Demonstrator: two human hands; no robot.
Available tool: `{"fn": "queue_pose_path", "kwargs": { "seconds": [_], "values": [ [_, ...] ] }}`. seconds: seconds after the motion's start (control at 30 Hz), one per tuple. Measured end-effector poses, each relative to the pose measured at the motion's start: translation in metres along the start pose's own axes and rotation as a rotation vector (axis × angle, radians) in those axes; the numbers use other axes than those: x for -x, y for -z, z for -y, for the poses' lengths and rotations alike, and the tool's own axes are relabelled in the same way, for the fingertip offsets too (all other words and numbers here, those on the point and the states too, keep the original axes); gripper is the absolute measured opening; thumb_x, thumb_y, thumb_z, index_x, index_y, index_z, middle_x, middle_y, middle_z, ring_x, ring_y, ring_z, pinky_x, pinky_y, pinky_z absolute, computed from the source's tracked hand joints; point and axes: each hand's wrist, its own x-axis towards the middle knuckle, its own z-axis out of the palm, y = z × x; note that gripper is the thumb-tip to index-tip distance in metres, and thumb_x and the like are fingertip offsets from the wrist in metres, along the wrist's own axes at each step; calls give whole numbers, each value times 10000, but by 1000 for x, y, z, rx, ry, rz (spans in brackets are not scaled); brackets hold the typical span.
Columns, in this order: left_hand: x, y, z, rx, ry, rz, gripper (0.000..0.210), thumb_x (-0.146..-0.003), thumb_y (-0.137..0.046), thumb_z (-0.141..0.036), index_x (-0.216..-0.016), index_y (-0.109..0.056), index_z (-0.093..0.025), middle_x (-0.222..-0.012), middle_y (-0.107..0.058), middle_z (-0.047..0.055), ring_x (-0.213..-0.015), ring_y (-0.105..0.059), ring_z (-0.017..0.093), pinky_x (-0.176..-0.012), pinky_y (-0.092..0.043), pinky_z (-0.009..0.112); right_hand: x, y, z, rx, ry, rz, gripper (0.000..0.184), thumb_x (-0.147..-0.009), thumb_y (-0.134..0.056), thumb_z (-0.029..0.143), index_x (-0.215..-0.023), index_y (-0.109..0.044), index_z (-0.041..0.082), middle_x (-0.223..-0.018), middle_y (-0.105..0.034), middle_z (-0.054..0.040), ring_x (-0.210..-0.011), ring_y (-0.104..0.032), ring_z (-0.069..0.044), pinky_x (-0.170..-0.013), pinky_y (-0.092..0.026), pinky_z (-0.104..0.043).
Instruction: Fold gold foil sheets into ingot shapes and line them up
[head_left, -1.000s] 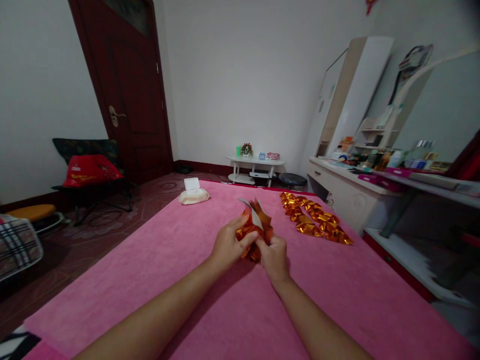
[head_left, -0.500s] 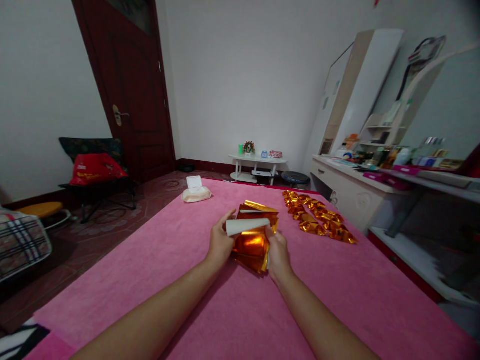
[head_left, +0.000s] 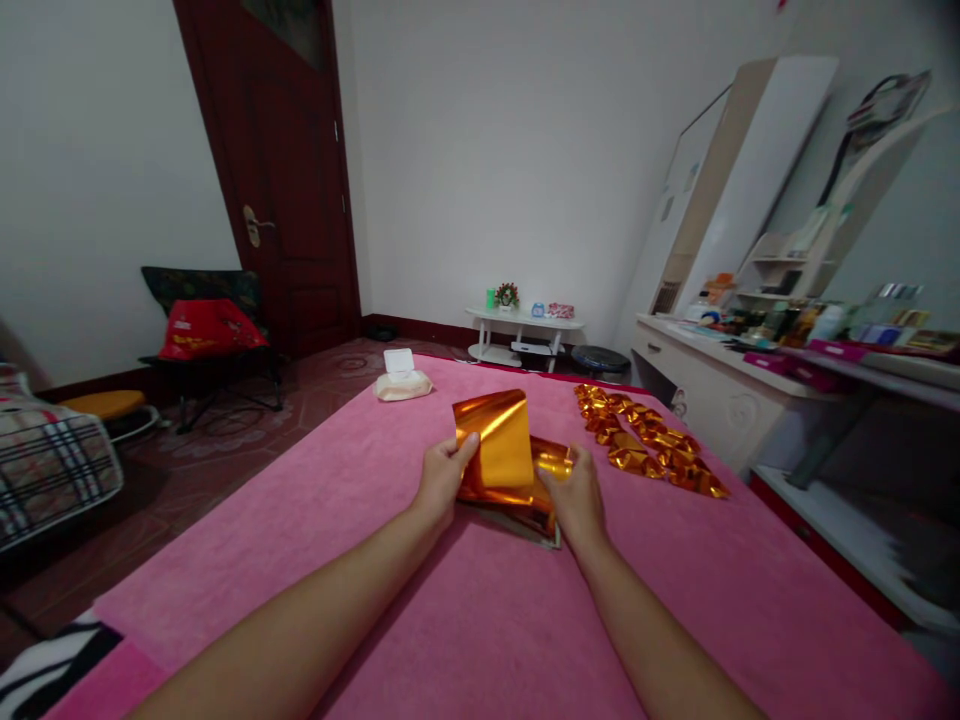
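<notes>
My left hand (head_left: 444, 475) pinches a shiny gold foil sheet (head_left: 501, 445) by its left side, thumb on top. The sheet stands tilted up, its gold face partly toward me. On the right, my right hand (head_left: 576, 495) grips more gold foil paper (head_left: 551, 458), with thumb and fingers closed on its edge. Beneath the raised sheet, further foil layers with pale edges lie just above or on the pink cloth; which one I cannot tell. To the right, two rows of folded gold foil pieces (head_left: 637, 458) lie on the cloth.
A pink cloth (head_left: 360, 600) covers the surface before me. An opened pack of wipes (head_left: 403, 385) sits at its far left. Beyond stands a low white table (head_left: 517, 318). A cluttered dressing table (head_left: 720, 370) is at the right, a chair with a red bag (head_left: 210, 330) at the left.
The rolled sheet with its pale side showing has been turned, and its gold face now shows upright. My right hand has shifted slightly right. The view has turned a little left.
</notes>
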Motion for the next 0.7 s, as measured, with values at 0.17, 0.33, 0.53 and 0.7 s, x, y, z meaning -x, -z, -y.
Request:
{"fn": "queue_pose_path", "kwargs": {
  "seconds": [0.17, 0.33, 0.53, 0.7],
  "values": [
    [-1, 3, -1, 35, 123, -3, 381, -574, -760, -473, -649, -609, -131, -573, -638, 12, -481, -574, 135, -451, -429, 219, 1, 17, 30, 127, 397, -108, 619, -749, -607, 157, -1338, -446, 256, -1443, -347, -97, -1318, -338, -276, -1051, -333, -456],
    [1, 1, -7, 82, 222, 139, 312, -616, -755, -342, -791, -651, -106, -721, -701, 80, -575, -643, 168, -531, -498, 241, -1, 24, 38, 48, 776, -78, 307, -828, -539, 85, -988, -683, 303, -1201, -619, -22, -1202, -478, -232, -974, -399, -443],
    [0, 2, -7, 162, 249, 245, 283, -765, -625, -273, -1018, -585, -151, -867, -697, 86, -512, -608, 87, -443, -444, 156, -6, 22, 24, -100, 562, -160, 114, -822, -591, 151, -768, -685, 186, -745, -684, -41, -721, -606, -182, -669, -476, -305],
    [1, 0, -2, 151, 67, 234, 543, -653, -762, -212, -1157, -564, -171, -793, -695, 50, -591, -645, 126, -503, -471, 177, -7, 20, 23, -114, 437, -161, 147, -795, -627, 198, -655, -657, 168, -644, -643, -24, -615, -573, -163, -586, -425, -272]
  ]
}}
